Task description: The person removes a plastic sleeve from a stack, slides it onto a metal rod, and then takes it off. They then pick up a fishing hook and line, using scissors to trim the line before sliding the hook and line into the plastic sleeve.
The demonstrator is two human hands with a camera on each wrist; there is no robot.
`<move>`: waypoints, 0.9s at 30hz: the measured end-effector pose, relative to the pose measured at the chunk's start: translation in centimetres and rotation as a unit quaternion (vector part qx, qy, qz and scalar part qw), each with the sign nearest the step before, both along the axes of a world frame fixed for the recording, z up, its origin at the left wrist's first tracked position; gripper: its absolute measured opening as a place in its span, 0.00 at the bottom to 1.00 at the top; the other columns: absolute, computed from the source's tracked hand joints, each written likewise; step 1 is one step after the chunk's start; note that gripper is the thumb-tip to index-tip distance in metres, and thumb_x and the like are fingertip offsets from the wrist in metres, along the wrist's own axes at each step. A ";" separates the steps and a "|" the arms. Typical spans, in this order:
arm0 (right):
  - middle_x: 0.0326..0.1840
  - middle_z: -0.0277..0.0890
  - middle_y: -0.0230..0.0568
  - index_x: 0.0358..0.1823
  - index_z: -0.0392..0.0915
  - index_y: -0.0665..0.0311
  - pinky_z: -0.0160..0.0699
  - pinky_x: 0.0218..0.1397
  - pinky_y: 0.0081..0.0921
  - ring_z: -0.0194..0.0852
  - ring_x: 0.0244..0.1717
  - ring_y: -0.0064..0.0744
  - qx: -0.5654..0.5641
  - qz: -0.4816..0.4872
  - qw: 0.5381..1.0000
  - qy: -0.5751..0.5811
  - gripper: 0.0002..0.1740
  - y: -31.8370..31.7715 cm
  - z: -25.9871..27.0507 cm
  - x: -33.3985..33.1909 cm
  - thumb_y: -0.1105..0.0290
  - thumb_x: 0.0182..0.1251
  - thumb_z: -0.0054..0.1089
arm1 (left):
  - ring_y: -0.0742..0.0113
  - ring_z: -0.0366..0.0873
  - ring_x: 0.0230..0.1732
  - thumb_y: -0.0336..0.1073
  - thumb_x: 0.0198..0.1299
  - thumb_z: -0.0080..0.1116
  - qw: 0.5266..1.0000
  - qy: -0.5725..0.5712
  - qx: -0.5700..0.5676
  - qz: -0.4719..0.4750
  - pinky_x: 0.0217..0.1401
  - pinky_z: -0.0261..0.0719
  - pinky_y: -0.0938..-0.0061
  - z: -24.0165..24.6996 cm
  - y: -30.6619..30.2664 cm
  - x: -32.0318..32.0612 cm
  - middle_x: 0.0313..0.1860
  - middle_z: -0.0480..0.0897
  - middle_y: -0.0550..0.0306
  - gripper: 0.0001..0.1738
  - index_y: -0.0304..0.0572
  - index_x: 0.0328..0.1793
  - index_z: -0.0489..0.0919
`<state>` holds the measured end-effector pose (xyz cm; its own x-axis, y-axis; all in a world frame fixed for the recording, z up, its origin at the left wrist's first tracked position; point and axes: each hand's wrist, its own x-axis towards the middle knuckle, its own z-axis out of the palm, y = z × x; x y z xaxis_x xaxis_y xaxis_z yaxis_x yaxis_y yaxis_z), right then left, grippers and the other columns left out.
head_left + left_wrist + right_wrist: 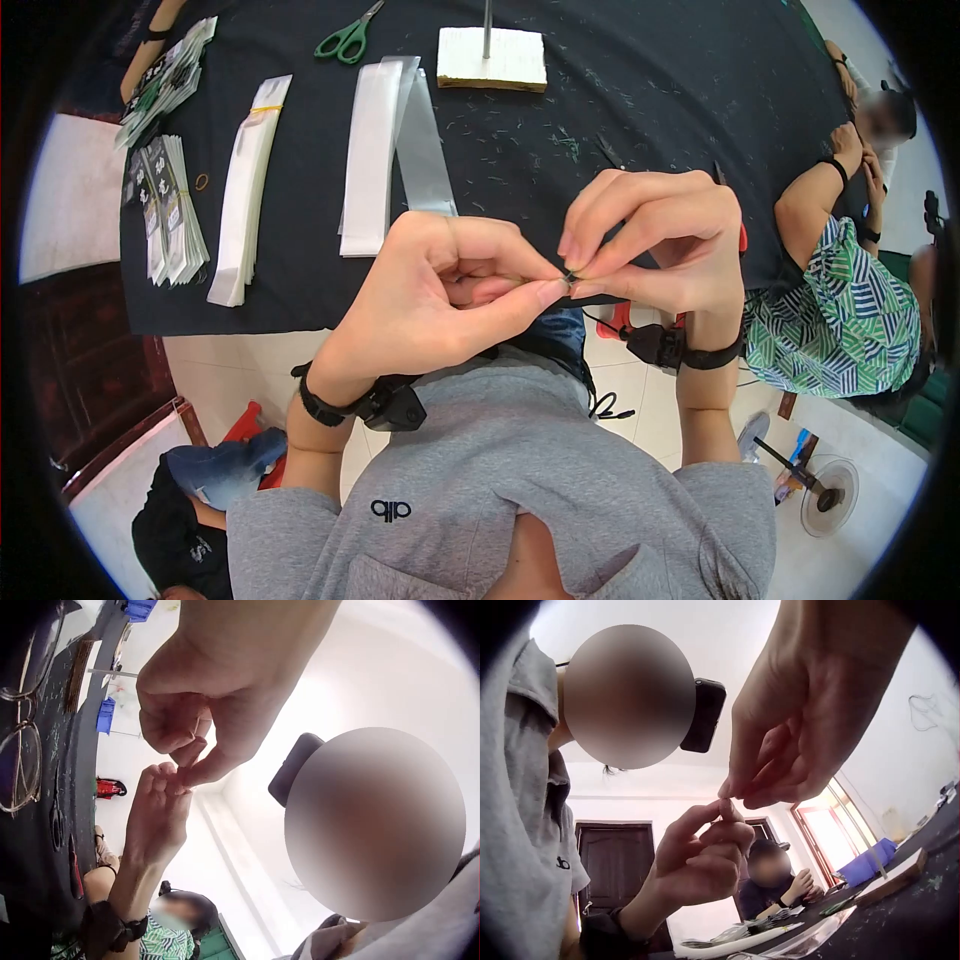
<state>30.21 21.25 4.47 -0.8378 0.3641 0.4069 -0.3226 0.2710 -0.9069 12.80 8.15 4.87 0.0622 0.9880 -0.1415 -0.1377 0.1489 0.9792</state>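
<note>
My left hand (430,300) and right hand (670,240) meet fingertip to fingertip in front of the body, over the table's near edge. Between the fingertips shows a tiny dark green piece (570,274), mostly hidden; I cannot tell its kind. Thumb and forefinger of each hand pinch at it. In the left wrist view a thin pale strand (197,726) runs among the left hand's curled fingers. The right wrist view has the left hand (705,859) below, its thumb and forefinger touching the right hand's fingertips (733,791).
On the black cloth (650,90) lie green scissors (345,42), clear plastic sleeves (375,160), a banded sleeve bundle (245,200), printed packets (180,215) and green clippings (565,145). A white block (490,62) carries an upright metal rod (487,28). Another person's arm (812,195) rests at right.
</note>
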 end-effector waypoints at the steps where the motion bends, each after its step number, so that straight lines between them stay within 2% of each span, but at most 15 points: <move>1: 0.32 0.82 0.45 0.25 0.83 0.71 0.81 0.40 0.24 0.82 0.36 0.33 0.002 0.002 1.000 0.007 0.08 0.0 -0.1 -0.1 0.85 0.41 0.72 | 0.87 0.62 0.23 0.23 0.54 0.64 1.000 0.009 0.012 0.009 0.23 0.53 0.88 -0.1 0.0 0.0 0.24 0.75 0.65 0.02 0.31 0.34 0.84; 4: 0.37 0.83 0.44 0.30 0.84 0.69 0.80 0.45 0.25 0.82 0.39 0.34 0.017 -0.007 1.000 -0.012 0.09 0.0 -0.1 0.3 0.81 0.45 0.73 | 0.88 0.64 0.24 0.23 0.56 0.62 0.998 -0.002 0.052 0.031 0.24 0.58 0.90 -1.0 -0.1 0.4 0.25 0.77 0.67 0.04 0.31 0.36 0.84; 6: 0.41 0.83 0.43 0.35 0.83 0.68 0.79 0.48 0.26 0.82 0.41 0.34 0.053 -0.064 0.996 -0.033 0.11 0.0 0.2 1.0 0.77 0.47 0.73 | 0.89 0.63 0.24 0.20 0.54 0.62 0.997 -0.007 0.045 0.065 0.23 0.57 0.91 -1.1 -0.3 0.7 0.25 0.76 0.66 0.05 0.31 0.37 0.85; 8: 0.43 0.83 0.43 0.39 0.83 0.68 0.77 0.51 0.26 0.82 0.44 0.34 0.095 -0.199 0.973 -0.070 0.13 0.1 -0.3 2.7 0.76 0.50 0.71 | 0.89 0.61 0.22 0.20 0.54 0.62 0.993 0.014 0.077 0.093 0.23 0.56 0.91 -1.6 -0.3 0.6 0.23 0.75 0.67 0.05 0.31 0.37 0.85; 9: 0.43 0.83 0.42 0.40 0.82 0.67 0.75 0.52 0.25 0.81 0.46 0.34 0.145 -0.284 0.942 -0.105 0.11 0.7 -0.9 4.0 0.78 0.53 0.67 | 0.89 0.61 0.22 0.20 0.54 0.62 0.993 0.010 0.080 0.089 0.23 0.56 0.91 -2.0 -0.3 0.8 0.23 0.75 0.67 0.05 0.31 0.37 0.85; 10: 0.43 0.83 0.42 0.38 0.82 0.67 0.74 0.52 0.25 0.81 0.45 0.32 0.110 -0.390 0.902 -0.149 0.07 1.0 -1.6 5.5 0.77 0.57 0.64 | 0.89 0.60 0.21 0.20 0.54 0.61 0.989 0.026 0.086 0.117 0.23 0.56 0.91 -2.3 -0.4 0.9 0.22 0.73 0.68 0.05 0.31 0.37 0.85; 11: 0.41 0.82 0.41 0.37 0.81 0.68 0.75 0.50 0.24 0.80 0.43 0.30 0.131 -0.484 0.849 -0.166 0.05 1.8 -3.0 7.1 0.76 0.60 0.62 | 0.89 0.59 0.21 0.19 0.54 0.61 0.984 0.042 0.091 0.147 0.23 0.55 0.91 -2.6 -0.4 0.9 0.21 0.71 0.69 0.06 0.31 0.37 0.85; 12: 0.37 0.81 0.43 0.36 0.80 0.68 0.74 0.48 0.28 0.79 0.41 0.35 0.161 -0.579 0.769 -0.217 0.06 2.1 -4.2 8.7 0.73 0.61 0.63 | 0.89 0.59 0.21 0.19 0.54 0.61 0.984 0.040 0.088 0.149 0.23 0.55 0.91 -2.7 -0.4 1.1 0.21 0.71 0.69 0.06 0.31 0.37 0.85; 14: 0.34 0.74 0.45 0.36 0.74 0.67 0.68 0.47 0.37 0.70 0.37 0.48 0.390 -0.586 0.609 -0.366 0.13 2.4 -5.8 12.2 0.65 0.62 0.64 | 0.89 0.59 0.21 0.18 0.54 0.61 0.982 0.030 0.083 0.168 0.23 0.56 0.91 -2.9 -0.3 1.4 0.20 0.68 0.71 0.06 0.30 0.37 0.85; 17: 0.38 0.71 0.47 0.37 0.72 0.69 0.66 0.49 0.39 0.68 0.40 0.48 0.309 -0.565 0.642 -0.417 0.14 1.8 -7.7 14.2 0.64 0.63 0.63 | 0.89 0.59 0.22 0.18 0.55 0.60 0.982 0.009 0.077 0.170 0.25 0.60 0.91 -3.1 -0.2 1.6 0.20 0.67 0.71 0.06 0.30 0.38 0.84; 19: 0.43 0.68 0.54 0.37 0.71 0.71 0.66 0.51 0.41 0.66 0.45 0.51 0.354 -0.549 0.620 -0.435 0.14 1.5 -8.3 14.2 0.66 0.65 0.61 | 0.89 0.59 0.22 0.18 0.55 0.60 0.982 -0.003 0.069 0.173 0.27 0.63 0.91 -3.1 -0.2 1.7 0.20 0.67 0.71 0.06 0.29 0.38 0.84; 22: 0.48 0.63 0.58 0.37 0.70 0.73 0.65 0.53 0.41 0.64 0.48 0.53 0.392 -0.545 0.593 -0.444 0.13 1.9 -9.1 14.1 0.68 0.67 0.58 | 0.88 0.58 0.22 0.19 0.55 0.61 0.982 -0.032 0.064 0.176 0.26 0.53 0.89 -3.0 -0.3 1.9 0.20 0.67 0.71 0.07 0.31 0.39 0.83; 24: 0.50 0.61 0.60 0.37 0.71 0.72 0.66 0.55 0.40 0.64 0.50 0.53 0.398 -0.551 0.589 -0.436 0.11 1.8 -8.7 13.7 0.69 0.68 0.56 | 0.88 0.58 0.22 0.19 0.55 0.61 0.981 -0.024 0.059 0.184 0.26 0.54 0.89 -2.8 -0.3 1.8 0.19 0.67 0.71 0.07 0.30 0.40 0.83; 26: 0.50 0.62 0.56 0.37 0.74 0.70 0.66 0.55 0.40 0.64 0.52 0.52 0.310 -0.562 0.664 -0.385 0.09 1.2 -7.3 12.9 0.69 0.68 0.56 | 0.88 0.58 0.22 0.19 0.55 0.61 0.979 -0.024 0.062 0.193 0.26 0.54 0.88 -2.8 -0.3 1.8 0.19 0.66 0.71 0.07 0.30 0.39 0.83; 27: 0.52 0.62 0.53 0.34 0.76 0.68 0.65 0.55 0.38 0.65 0.53 0.48 0.207 -0.569 0.709 -0.361 0.07 0.3 -5.7 11.4 0.70 0.66 0.57 | 0.88 0.58 0.22 0.19 0.55 0.61 0.979 -0.023 0.060 0.195 0.26 0.54 0.88 -2.9 -0.3 1.8 0.19 0.66 0.71 0.07 0.30 0.39 0.83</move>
<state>41.58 21.59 -1.27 -0.1416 0.9460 0.2915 0.8262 0.2751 -0.4916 14.61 7.83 1.96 -0.3195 0.9471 -0.0288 -0.2048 -0.0393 0.9780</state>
